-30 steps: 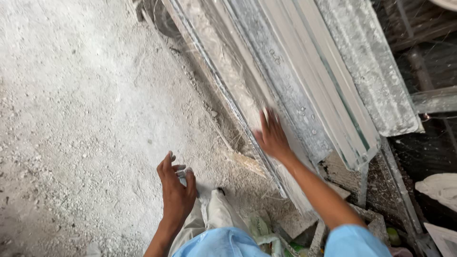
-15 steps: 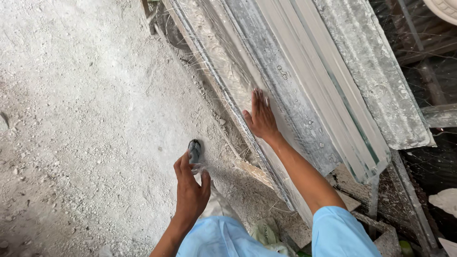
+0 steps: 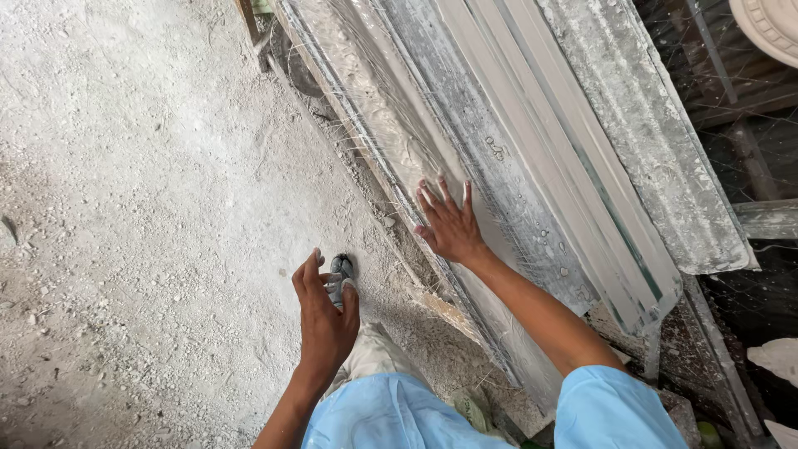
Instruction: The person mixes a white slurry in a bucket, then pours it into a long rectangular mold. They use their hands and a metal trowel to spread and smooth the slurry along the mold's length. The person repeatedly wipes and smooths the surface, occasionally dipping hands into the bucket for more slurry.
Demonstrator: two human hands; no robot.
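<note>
**Flat palm on a long plaster moulding**

The right hand's fingers [image 3: 440, 195] are spread and pressed flat, gripping nothing, against the wet, pale face of a long plaster moulding [image 3: 391, 141] that leans in a stack of similar lengths [image 3: 532, 158]. The right hand [image 3: 449, 226] rests on its lower half, near the edge closest to the dusty floor [image 3: 125, 208]. The left hand [image 3: 324, 320] hangs loose and half-curled over the floor, holding nothing, just above the toe of a grey shoe [image 3: 339, 273].

The moulding looks stiff but brittle (thin strands of fibre show along its edge), heavy for its slenderness and likely to snap if lifted from one point. Its coating seems slick with wet plaster, so a pinch would probably slide. Support under the long edges, with the hands well apart, seems the safer hold. A round plaster ornament [image 3: 769, 29] shows at the upper right corner.
</note>
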